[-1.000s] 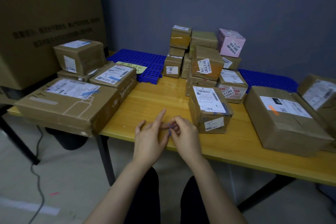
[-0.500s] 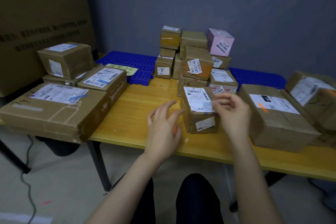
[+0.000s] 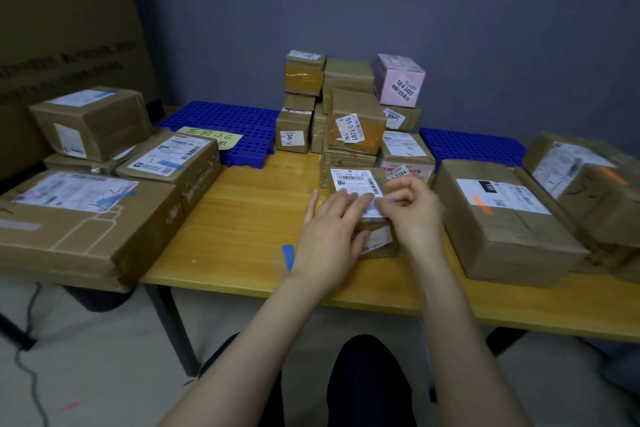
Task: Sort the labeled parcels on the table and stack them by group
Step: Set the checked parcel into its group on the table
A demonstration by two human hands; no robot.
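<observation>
A small brown parcel (image 3: pixel 353 180) with a white barcode label on top stands near the middle of the yellow table (image 3: pixel 242 215). My left hand (image 3: pixel 329 236) lies on its top with straight fingers across the label, the thumb against its front face. My right hand (image 3: pixel 412 215) has curled fingers and pinches a small bluish sticker (image 3: pixel 372 209) at the label's lower right corner. A blue strip of tape (image 3: pixel 287 256) shows beside my left wrist. Behind stands a pile of small labeled parcels (image 3: pixel 356 121) with a pink box (image 3: pixel 398 80) on top.
Large flat boxes (image 3: pixel 79 222) are stacked at the table's left end, and a long brown box (image 3: pixel 502 222) lies to the right with more behind it. Blue plastic grids (image 3: pixel 225 118) line the back, one bearing a yellow note (image 3: pixel 211 137). A huge carton (image 3: pixel 62 28) stands at left.
Both hands moved from the table's front edge up onto the small parcel. The left hand now lies flat on its label and the right hand pinches at the label's corner.
</observation>
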